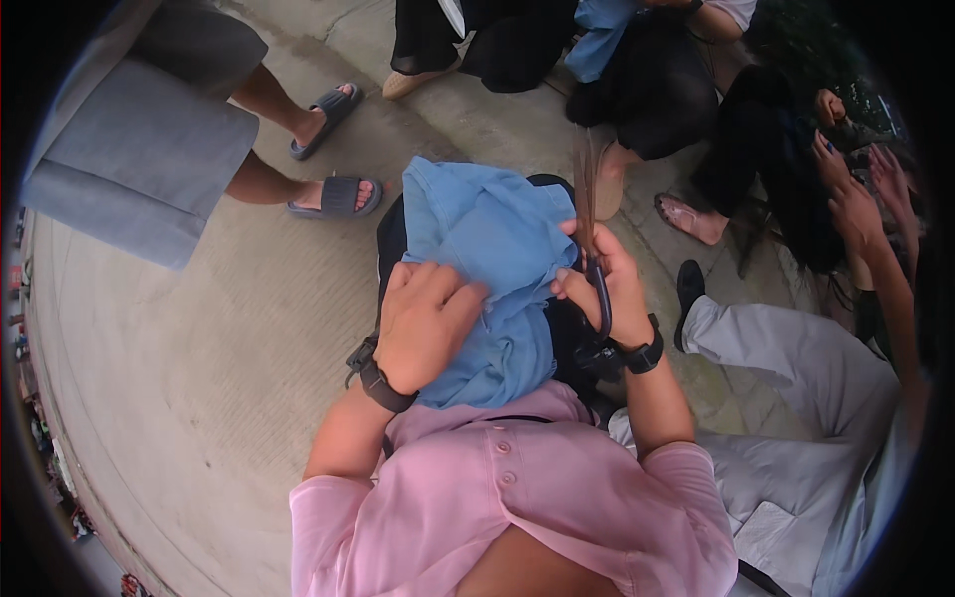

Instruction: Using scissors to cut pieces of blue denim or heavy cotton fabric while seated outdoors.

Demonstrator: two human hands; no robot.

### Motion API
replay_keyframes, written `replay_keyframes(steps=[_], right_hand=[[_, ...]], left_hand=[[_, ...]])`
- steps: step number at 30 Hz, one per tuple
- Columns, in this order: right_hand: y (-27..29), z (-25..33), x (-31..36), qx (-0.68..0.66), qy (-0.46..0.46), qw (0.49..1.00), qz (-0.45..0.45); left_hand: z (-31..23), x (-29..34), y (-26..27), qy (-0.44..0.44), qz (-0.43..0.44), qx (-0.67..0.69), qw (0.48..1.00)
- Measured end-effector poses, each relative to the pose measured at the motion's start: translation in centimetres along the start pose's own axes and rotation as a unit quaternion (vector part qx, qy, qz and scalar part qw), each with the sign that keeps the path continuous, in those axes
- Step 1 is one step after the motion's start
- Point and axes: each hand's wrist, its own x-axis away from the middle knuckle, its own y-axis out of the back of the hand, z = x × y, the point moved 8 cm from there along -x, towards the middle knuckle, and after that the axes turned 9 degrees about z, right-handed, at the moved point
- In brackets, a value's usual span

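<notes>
Across my lap lies a bunched light-blue garment (502,234), with a patch that looks like a pocket on its upper part. My left hand (423,318) rests on its near left side, fingers curled into the fabric and closed on it. At the right edge, my right hand (625,294) is closed around a pair of scissors (585,194) with dark handles and brownish blades pointing away from me. The thumb and a fingertip of that hand also touch the garment's edge. Both wrists wear black straps, and a small dark device sits at the right one.
At the far left stands a person in grey clothes and slide sandals (338,196). Other seated people in dark trousers (647,95) are ahead, one with blue cloth (600,40). Close on my right are someone's light-grey trousers (786,348) and other people's hands (854,199). The ground (219,398) is concrete.
</notes>
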Motion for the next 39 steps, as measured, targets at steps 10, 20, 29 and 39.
replay_keyframes(steps=[10, 20, 29, 39], right_hand=[[-0.7, -0.2, 0.9, 0.029, 0.002, 0.999, 0.022], [0.1, -0.1, -0.2, 0.089, 0.003, 0.996, -0.01], [0.8, 0.4, -0.5, 0.087, 0.038, 0.995, -0.012], [0.9, 0.4, -0.4, 0.101, 0.059, 0.993, -0.016]], left_hand=[[1.4, 1.2, 0.8, 0.031, -0.049, 0.089, 0.994], [2.2, -0.5, 0.4, 0.068, -0.037, 0.137, 0.987], [1.4, -1.1, 0.1, 0.079, -0.036, 0.142, 0.986], [1.3, -1.1, -0.2, 0.073, -0.038, 0.138, 0.987]])
